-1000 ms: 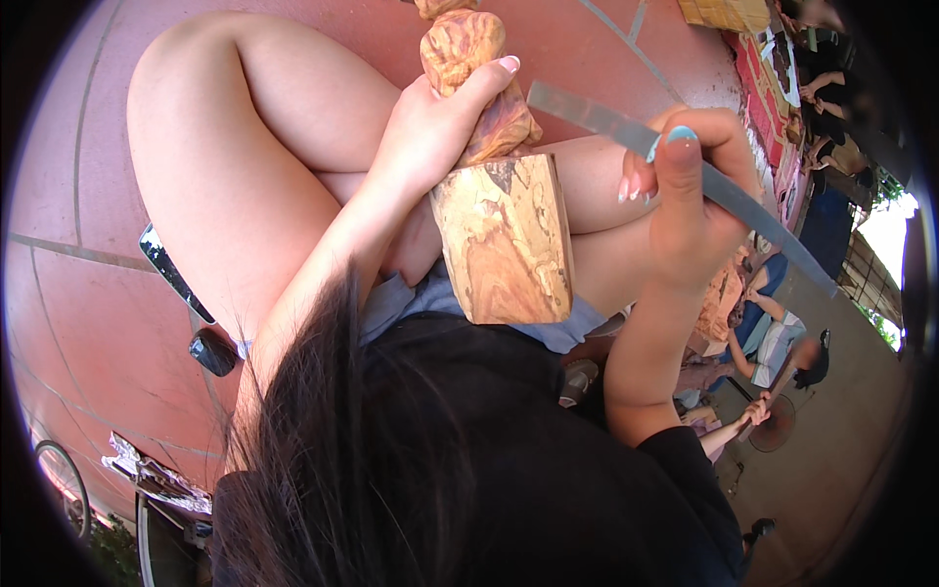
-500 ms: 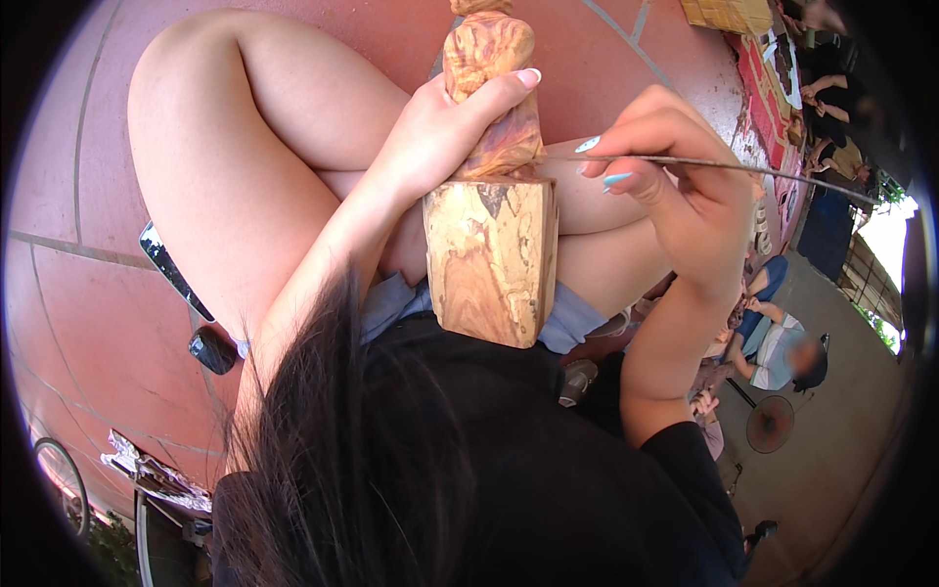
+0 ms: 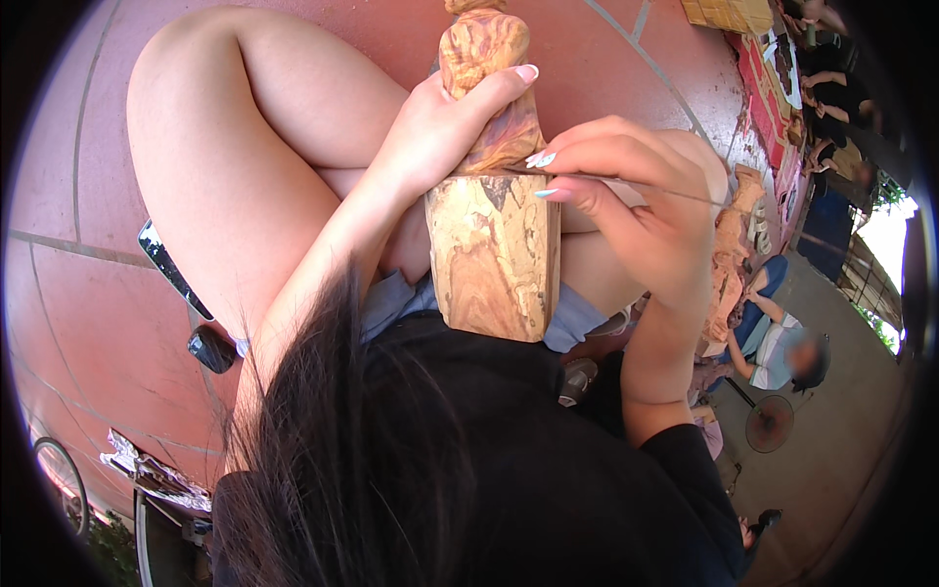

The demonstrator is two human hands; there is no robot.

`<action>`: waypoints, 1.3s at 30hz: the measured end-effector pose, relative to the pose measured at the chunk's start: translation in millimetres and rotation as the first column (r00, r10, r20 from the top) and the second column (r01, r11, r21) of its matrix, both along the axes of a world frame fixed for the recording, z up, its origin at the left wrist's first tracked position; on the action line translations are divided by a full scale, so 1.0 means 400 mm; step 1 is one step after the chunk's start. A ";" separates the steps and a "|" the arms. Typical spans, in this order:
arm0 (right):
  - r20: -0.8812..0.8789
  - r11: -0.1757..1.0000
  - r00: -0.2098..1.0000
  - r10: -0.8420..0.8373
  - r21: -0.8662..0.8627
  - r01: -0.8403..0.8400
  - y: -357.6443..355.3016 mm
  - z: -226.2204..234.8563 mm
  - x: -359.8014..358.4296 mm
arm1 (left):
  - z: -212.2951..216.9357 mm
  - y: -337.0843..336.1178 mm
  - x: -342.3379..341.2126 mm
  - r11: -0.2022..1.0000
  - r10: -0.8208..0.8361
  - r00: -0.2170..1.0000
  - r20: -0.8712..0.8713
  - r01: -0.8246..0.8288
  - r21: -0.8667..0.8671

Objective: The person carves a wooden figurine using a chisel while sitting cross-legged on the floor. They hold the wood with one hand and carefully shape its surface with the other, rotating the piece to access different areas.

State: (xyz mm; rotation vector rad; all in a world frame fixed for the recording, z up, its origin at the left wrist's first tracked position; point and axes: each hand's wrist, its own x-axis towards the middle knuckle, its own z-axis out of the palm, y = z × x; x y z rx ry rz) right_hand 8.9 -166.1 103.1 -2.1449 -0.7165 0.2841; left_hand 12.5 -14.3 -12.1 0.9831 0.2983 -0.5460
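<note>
A carved wooden figure with reddish swirled grain rises from a thick, pale wooden block base in my lap. My left hand is wrapped around the figure's body, its thumb across the front. My right hand pinches a thin, dark rod between thumb and fingers. Those fingertips are at the right side of the groove where figure and base meet. The rod's tip is hard to make out there, and its exact kind does not show.
Crossed bare legs surround the carving on the red tiled floor. A phone and a small black object lie left of my thigh. Rightward are another wooden carving, cardboard, a seated person and a fan.
My right hand has moved left and slightly down, bringing its fingertips and the rod to the groove above the base. The left hand and the carving have shifted only slightly.
</note>
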 end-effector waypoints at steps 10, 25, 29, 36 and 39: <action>0.039 0.996 0.995 -0.089 0.009 0.089 0.022 -0.026 -0.036 | 0.002 0.002 0.000 1.000 0.018 1.000 -0.020 -0.018 0.003; 0.015 0.880 0.921 -0.390 0.301 0.367 -0.034 -0.072 -0.080 | -0.011 -0.013 -0.020 0.988 0.102 0.993 0.052 -0.107 0.109; 0.023 0.972 0.978 -0.208 0.114 0.204 0.006 -0.038 -0.049 | -0.015 -0.016 -0.021 0.987 0.107 0.991 0.083 -0.116 0.113; 0.139 0.964 0.955 -0.262 0.082 0.253 0.028 -0.054 -0.071 | -0.009 -0.013 -0.019 0.986 0.121 0.990 0.069 -0.128 0.109; 0.162 0.939 0.928 -0.336 0.127 0.318 0.021 -0.065 -0.095 | -0.005 -0.018 -0.017 0.981 0.111 0.987 0.118 -0.128 0.147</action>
